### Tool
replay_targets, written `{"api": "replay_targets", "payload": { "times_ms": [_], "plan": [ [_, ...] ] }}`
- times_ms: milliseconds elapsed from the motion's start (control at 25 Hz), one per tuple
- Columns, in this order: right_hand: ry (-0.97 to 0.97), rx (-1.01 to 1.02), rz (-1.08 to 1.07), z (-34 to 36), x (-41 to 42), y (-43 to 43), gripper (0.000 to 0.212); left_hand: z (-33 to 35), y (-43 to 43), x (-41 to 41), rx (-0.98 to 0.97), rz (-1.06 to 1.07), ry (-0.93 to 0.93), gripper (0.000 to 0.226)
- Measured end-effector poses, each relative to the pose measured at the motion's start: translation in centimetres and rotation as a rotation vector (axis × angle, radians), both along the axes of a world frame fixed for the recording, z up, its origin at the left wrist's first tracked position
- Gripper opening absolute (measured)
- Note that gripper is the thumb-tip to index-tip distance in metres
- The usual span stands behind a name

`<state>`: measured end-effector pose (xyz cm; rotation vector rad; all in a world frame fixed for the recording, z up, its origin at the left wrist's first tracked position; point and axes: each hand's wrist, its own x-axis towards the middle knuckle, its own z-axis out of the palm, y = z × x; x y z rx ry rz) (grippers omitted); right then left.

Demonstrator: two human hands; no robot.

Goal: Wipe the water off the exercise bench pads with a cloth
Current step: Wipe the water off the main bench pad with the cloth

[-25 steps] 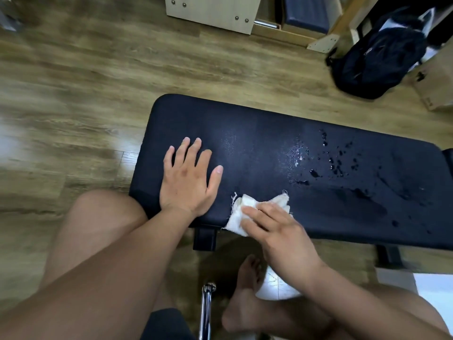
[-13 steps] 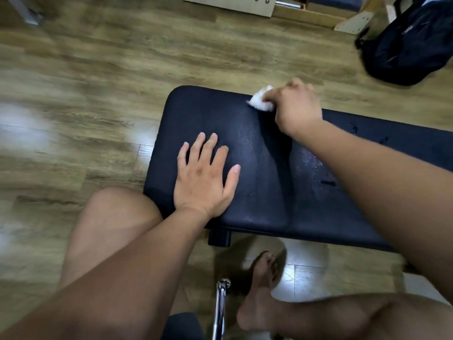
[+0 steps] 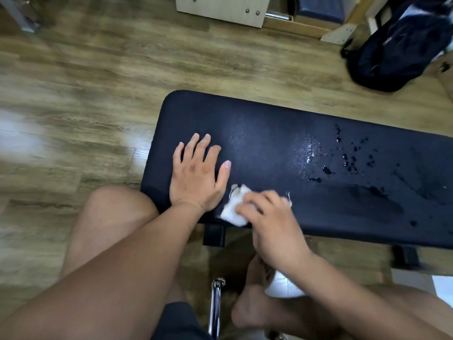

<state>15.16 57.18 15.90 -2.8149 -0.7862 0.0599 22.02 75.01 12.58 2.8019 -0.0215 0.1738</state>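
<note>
At the pad's near edge sits the white cloth [image 3: 232, 213], your right hand [image 3: 274, 224] pressing it down, fingers curled over it. Bench pad [image 3: 269, 119] shows a damp sheen midway; water drops [image 3: 349, 159] lie well to the right, unwiped. Left hand [image 3: 196, 177] braces flat, fingers spread wide, just beside the cloth. Wiping step, partly done. Next: sweep right across the drops, keep pressure.

Arms: bare along their whole visible length, down to the left hand [image 3: 196, 177] and right hand [image 3: 274, 224].
Shorts [image 3: 179, 320]: dark fabric, bottom edge.
Knee [image 3: 115, 212]: bare.
Foot [image 3: 252, 305]: bare.
</note>
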Motion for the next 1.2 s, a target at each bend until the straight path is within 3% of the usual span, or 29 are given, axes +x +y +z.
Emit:
{"api": "replay_targets", "payload": {
  "times_ms": [80,200,320,440,600,760,1040,1200],
  "plan": [
    [0.055,-0.014,0.099,0.1,-2.5,-0.7,0.036,0.0,0.0,-0.1,-0.001,0.001,-0.007,0.058],
    [0.072,0.024,0.121,0.2,1.9,-1.5,0.037,-0.1,-0.1,-0.2,-0.002,-0.004,-0.015,0.058],
    [0.027,-0.001,-0.063,0.5,10.8,-1.3,0.041,-0.1,0.0,-0.2,-0.002,-0.002,-0.011,0.059],
    [0.028,-0.157,-0.18,1.3,20.5,-1.1,0.04,-0.1,-0.1,-0.1,0.028,-0.01,-0.008,0.058],
    [0.101,-0.185,-0.354,1.6,26.3,0.8,0.021,-0.3,-0.1,0.0,0.052,-0.013,-0.015,0.056],
    [-0.017,-0.104,-0.372,0.1,23.1,0.0,0.047,-0.3,-0.1,0.0,0.058,-0.016,0.0,0.057],
    [-0.009,0.148,-0.094,-0.6,3.5,0.8,0.033,-0.1,0.0,0.0,0.053,-0.012,0.036,0.06],
    [0.074,0.216,-0.072,-1.3,-2.4,-4.4,0.042,0.3,-0.2,-0.2,0.024,-0.013,0.031,0.061]
  ]
}}
